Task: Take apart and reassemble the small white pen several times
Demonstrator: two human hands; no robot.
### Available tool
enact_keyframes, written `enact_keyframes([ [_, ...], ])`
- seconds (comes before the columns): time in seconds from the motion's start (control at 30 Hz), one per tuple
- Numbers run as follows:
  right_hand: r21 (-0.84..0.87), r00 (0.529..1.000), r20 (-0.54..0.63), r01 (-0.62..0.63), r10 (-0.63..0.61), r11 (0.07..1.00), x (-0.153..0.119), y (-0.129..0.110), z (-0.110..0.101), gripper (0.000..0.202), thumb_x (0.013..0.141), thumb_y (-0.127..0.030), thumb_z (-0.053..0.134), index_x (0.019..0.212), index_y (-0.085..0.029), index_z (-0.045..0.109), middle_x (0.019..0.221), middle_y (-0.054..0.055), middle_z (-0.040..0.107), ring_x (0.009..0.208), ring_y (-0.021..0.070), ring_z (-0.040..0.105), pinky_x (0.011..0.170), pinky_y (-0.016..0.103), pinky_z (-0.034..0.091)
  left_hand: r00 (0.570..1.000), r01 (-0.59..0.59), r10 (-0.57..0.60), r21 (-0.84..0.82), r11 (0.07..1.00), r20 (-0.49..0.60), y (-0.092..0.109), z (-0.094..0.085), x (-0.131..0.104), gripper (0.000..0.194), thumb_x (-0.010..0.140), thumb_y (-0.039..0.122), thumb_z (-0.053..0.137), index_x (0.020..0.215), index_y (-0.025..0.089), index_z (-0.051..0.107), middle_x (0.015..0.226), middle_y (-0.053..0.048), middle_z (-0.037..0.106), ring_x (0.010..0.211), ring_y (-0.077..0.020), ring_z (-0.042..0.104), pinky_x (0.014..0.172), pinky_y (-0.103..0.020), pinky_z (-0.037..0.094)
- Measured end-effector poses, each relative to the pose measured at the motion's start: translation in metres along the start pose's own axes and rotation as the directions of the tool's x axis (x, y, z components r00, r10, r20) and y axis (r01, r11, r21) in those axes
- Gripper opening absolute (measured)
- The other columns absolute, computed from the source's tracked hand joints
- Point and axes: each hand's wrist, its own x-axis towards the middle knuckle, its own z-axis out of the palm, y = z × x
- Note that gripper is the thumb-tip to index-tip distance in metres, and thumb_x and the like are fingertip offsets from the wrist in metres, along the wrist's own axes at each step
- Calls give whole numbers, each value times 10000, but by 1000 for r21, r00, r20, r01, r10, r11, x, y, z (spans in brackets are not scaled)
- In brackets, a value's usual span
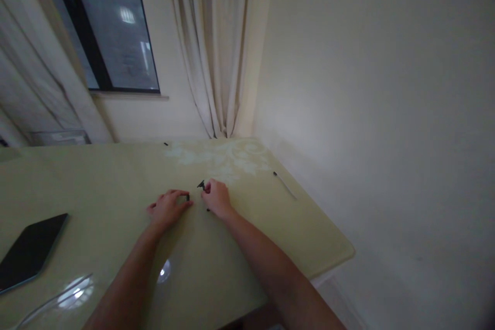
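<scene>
A small dark piece (pixel 187 197) was pinched between the thumb and finger of the left hand (pixel 168 210); a dark forked part (pixel 201 184) was grasped in the fingertips of the right hand (pixel 218 198). Both were held apart, inward from the far right corner of the table (pixel 247 263). A dark bit (pixel 208 210) lay just beside the right hand, and a white stick (pixel 286 186) lay along the right edge. Close fingertip handling seemed under way; steady, light pinches appeared to be called for.

Homelike room: curtains (pixel 216 36), window (pixel 112 20), floral-patterned table (pixel 247 237).
</scene>
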Motion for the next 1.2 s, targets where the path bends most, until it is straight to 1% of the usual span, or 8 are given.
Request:
enact_keyframes([
  [0.23,-43,999,13,38,-38,998,0,-7,18,148,914,-273,669,1035,-187,679,1012,90,718,927,221,649,778,301,440,1000,0,0,13,1000,26,-7,-1,4,356,876,440,639,1163,281,778,1358,-126,699,1263,-374,608,1014,-531,454],
  [0.37,-89,992,-122,1,-12,996,5,43,-35,117,935,-258,657,1030,-194,682,1036,98,694,924,228,628,812,334,431,997,34,-37,41,999,72,-5,-2,5,366,883,441,632,1186,283,764,1411,-116,669,1304,-361,580,1046,-554,434],
  [0.57,-173,906,-409,-197,111,965,-14,163,-143,129,860,-154,662,957,-239,652,1095,125,628,1152,335,548,921,445,394,998,53,-54,25,998,36,4,-5,1,539,898,478,601,1368,222,673,1405,-163,668,1306,-415,568,1043,-646,416],
  [0.7,-49,887,-447,-153,115,987,-32,207,-166,93,870,-197,636,894,-285,617,935,63,625,1017,305,585,857,442,407,1000,-22,22,25,999,-17,14,0,-5,476,929,537,545,1225,222,745,1337,-175,696,1267,-424,570,1041,-656,393],
  [0.8,-52,934,-346,-112,87,992,-34,195,-150,151,858,-115,591,836,-264,609,848,43,612,881,266,601,807,407,411,995,-89,92,92,992,-25,16,5,-10,472,961,540,481,1173,220,754,1314,-168,692,1248,-415,572,1040,-639,405],
  [0.93,-99,986,-149,57,-71,993,-26,130,-96,197,812,-30,576,896,-197,637,921,58,635,842,207,595,789,334,428,994,-103,108,147,984,-27,4,11,-9,470,964,403,440,1227,134,721,1245,-196,686,1186,-372,617,1039,-520,466],
  [1.07,-130,973,5,228,-229,965,-20,58,-37,225,831,-68,582,1011,-179,659,1012,84,650,900,204,598,799,305,450,988,-153,154,53,987,-14,-14,15,0,429,930,327,447,1163,104,729,1146,-181,693,1046,-288,683,1021,-399,502],
  [1.2,-148,973,30,230,-228,962,-23,27,-3,251,877,-98,564,1100,-165,657,1072,118,640,964,232,604,841,327,480,989,-146,146,-47,988,5,-22,17,5,394,897,336,487,1128,149,746,1137,-146,689,942,-252,703,957,-368,536],
])
